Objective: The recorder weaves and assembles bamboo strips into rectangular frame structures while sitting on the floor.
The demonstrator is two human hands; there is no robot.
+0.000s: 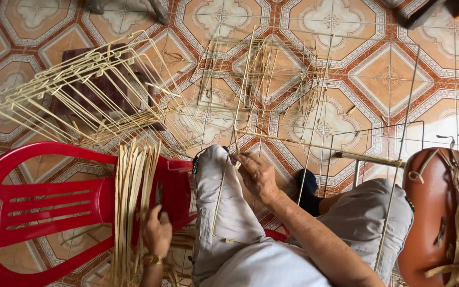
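My left hand (158,233), with a bracelet at the wrist, rests on a bundle of pale cane strips (134,191) that lies across the seat of a red plastic chair (38,204); its fingers curl around the strips at the bundle's right edge. My right hand (258,176) grips a thin wire frame (314,146) partly wrapped in cane, holding it against my left knee in grey trousers (221,202). The frame extends up and to the right over the tiled floor.
A stack of cane-wrapped wire frames (81,90) lies on a dark mat at the upper left. A brown stool (426,212) with loose strips stands at the right. Patterned floor tiles (389,79) surround everything. Chair legs show at the top edge.
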